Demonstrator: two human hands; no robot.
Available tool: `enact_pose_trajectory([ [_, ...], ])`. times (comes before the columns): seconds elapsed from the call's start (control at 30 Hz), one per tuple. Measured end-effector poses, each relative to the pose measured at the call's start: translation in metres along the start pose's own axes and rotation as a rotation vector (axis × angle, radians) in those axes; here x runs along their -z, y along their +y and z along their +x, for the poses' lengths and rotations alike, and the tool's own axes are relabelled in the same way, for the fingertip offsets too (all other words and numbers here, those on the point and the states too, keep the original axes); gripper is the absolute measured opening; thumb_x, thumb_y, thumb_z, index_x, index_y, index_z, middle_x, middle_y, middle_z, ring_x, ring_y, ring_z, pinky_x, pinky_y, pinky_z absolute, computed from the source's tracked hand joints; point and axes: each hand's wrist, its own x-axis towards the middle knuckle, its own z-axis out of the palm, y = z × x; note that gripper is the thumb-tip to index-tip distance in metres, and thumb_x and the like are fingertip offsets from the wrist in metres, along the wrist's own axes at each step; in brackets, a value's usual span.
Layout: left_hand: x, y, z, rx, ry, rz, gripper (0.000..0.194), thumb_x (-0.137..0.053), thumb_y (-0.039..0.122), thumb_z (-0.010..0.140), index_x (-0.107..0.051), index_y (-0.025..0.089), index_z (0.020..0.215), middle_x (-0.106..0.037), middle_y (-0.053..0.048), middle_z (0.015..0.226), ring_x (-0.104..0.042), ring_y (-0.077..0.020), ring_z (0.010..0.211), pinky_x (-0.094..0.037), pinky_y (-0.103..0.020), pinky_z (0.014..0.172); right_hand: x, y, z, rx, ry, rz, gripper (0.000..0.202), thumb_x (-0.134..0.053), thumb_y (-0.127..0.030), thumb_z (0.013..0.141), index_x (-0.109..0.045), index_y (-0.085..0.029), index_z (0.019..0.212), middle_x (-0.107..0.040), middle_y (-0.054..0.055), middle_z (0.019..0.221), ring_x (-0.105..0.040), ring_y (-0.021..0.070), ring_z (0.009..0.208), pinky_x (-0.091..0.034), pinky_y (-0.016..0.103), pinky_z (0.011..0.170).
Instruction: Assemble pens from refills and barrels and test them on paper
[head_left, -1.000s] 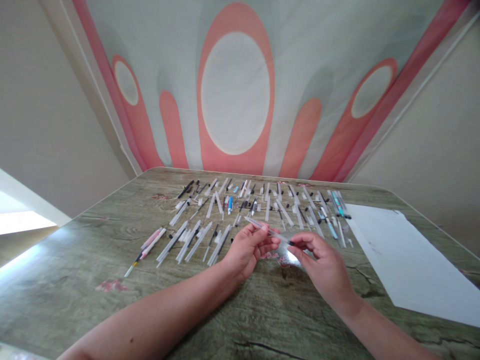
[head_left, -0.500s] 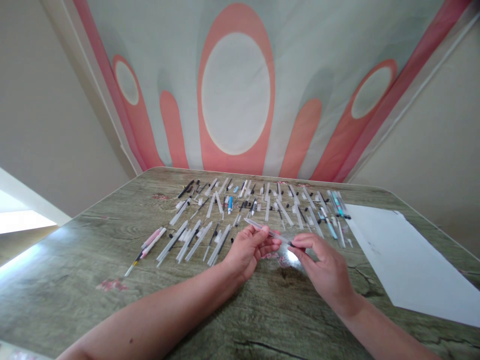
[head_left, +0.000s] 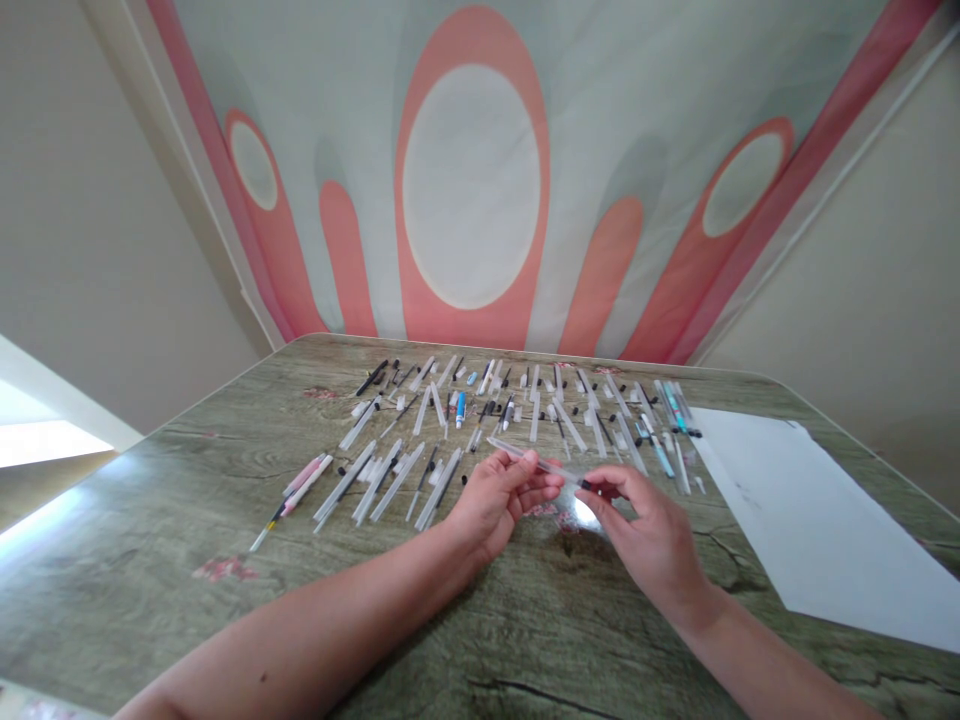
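Note:
My left hand (head_left: 504, 502) is closed around a clear pen barrel (head_left: 553, 468), low over the wood-patterned table (head_left: 277, 610). One end of the barrel sticks out past the thumb at the upper left. At its other end, my right hand (head_left: 637, 510) pinches a small black piece (head_left: 586, 485) that touches the barrel or sits very near it. Beyond my hands lie rows of clear barrels, dark refills, caps and small black parts. A blue pen part (head_left: 460, 410) lies among them.
Pink pen parts (head_left: 307, 485) lie at the left of the rows, turquoise ones (head_left: 675, 408) at the right. A white sheet of paper (head_left: 817, 520) covers the table's right side. Behind the table hangs a patterned cloth (head_left: 472, 330).
The fingers of my right hand have shifted slightly, and more of the black piece shows at the barrel's end. My left hand has hardly moved.

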Motion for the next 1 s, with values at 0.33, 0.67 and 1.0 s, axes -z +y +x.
enact_pose_trajectory([
  [0.33,0.002,-0.002,0.000,-0.005,-0.019,0.018,0.015,-0.059,0.023,0.084,-0.054,0.009,0.085,-0.068,-0.012,0.087,-0.066,-0.0132,0.070,-0.054,-0.025,0.070,-0.001,0.007,-0.002,0.111,-0.009,0.005,0.009,-0.058,-0.029,0.085,-0.058,-0.020,0.087,-0.067,0.004,0.086,-0.063,0.0153,0.072,-0.049,0.026,0.069],
  [0.67,0.003,-0.002,0.004,-0.055,-0.015,0.021,0.015,-0.061,0.022,0.082,-0.051,0.011,0.084,-0.067,-0.013,0.092,-0.067,-0.0139,0.071,-0.055,-0.026,0.069,0.005,-0.005,0.001,0.115,-0.020,0.055,0.007,-0.054,-0.023,0.087,-0.059,-0.020,0.091,-0.063,0.004,0.090,-0.060,0.0149,0.077,-0.047,0.026,0.069],
  [1.0,0.002,-0.002,0.003,-0.078,-0.015,0.035,0.015,-0.060,0.022,0.083,-0.049,0.012,0.083,-0.068,-0.011,0.090,-0.067,-0.0140,0.071,-0.055,-0.026,0.069,0.004,-0.003,0.005,0.102,0.018,0.083,0.006,-0.050,-0.020,0.088,-0.056,-0.019,0.088,-0.059,0.005,0.092,-0.057,0.0161,0.084,-0.046,0.026,0.067],
])
